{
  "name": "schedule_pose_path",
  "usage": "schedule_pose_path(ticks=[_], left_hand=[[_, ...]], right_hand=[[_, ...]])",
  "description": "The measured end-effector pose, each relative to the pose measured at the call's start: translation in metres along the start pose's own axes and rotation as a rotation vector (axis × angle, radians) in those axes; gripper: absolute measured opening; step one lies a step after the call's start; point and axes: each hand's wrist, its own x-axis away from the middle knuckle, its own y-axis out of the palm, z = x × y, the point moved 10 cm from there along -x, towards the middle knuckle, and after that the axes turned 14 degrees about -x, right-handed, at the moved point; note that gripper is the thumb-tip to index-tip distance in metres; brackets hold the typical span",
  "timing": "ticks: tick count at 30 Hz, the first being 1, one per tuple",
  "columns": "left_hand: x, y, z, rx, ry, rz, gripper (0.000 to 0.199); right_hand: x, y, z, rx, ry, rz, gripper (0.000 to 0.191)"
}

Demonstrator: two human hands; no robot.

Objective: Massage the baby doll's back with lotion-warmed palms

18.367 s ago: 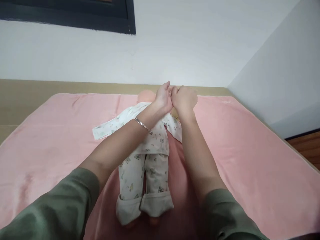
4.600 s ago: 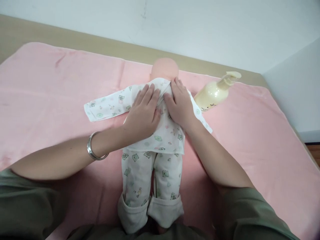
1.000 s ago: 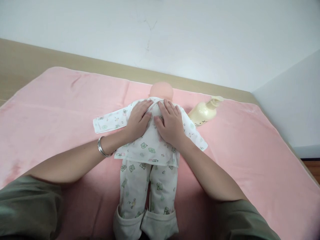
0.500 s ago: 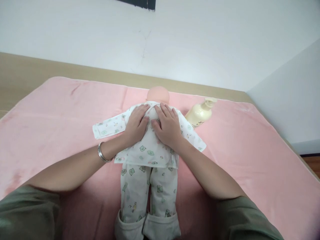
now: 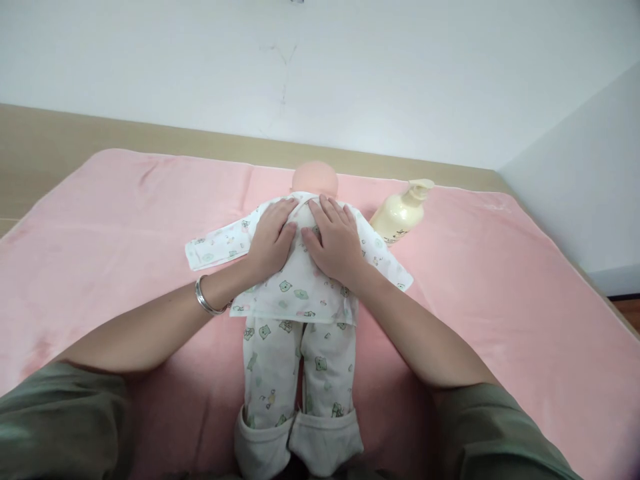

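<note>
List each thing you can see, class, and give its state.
Left hand: open, palm down on shirt
Right hand: open, palm down on shirt
Doll: lying, clothed
Shirt: sleeves spread outward
Trouser cuffs: turned up
Pump bottle: pump fitted
Blanket: spread, creased
Bracelet: worn

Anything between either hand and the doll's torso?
Only the printed shirt: the left hand and right hand both rest on it, over the doll. The pump bottle is to the right, out of the way.
</note>
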Motion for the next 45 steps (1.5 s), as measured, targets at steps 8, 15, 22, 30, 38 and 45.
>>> schedule_pose_path(ticks=[8,15,22,30,38,45], left_hand=[[0.014,0.0,0.01,-0.1,-0.078,-0.061,0.058],[0.014,0.004,0.02,-0.133,-0.073,-0.149,0.065],[-0.02,0.009,-0.001,-0.194,-0.022,-0.281,0.06],[0.02,0.004,0.041,-0.195,0.021,-0.222,0.063],[-0.027,0.004,0.005,-0.119,-0.065,-0.177,0.049],[0.023,0.004,0.042,-0.196,0.012,-0.187,0.065]], right_hand=[[-0.02,-0.009,0.03,-0.015,0.149,-0.072,0.075],[0.0,-0.014,0.012,0.102,0.195,0.003,0.07],[0.018,-0.005,-0.007,0.057,0.172,-0.058,0.069],[-0.007,-0.006,0.018,0.067,0.203,-0.084,0.071],[0.027,0.009,-0.027,0.093,0.026,-0.029,0.065],[-0.014,-0.009,0.023,0.007,0.247,-0.143,0.076]])
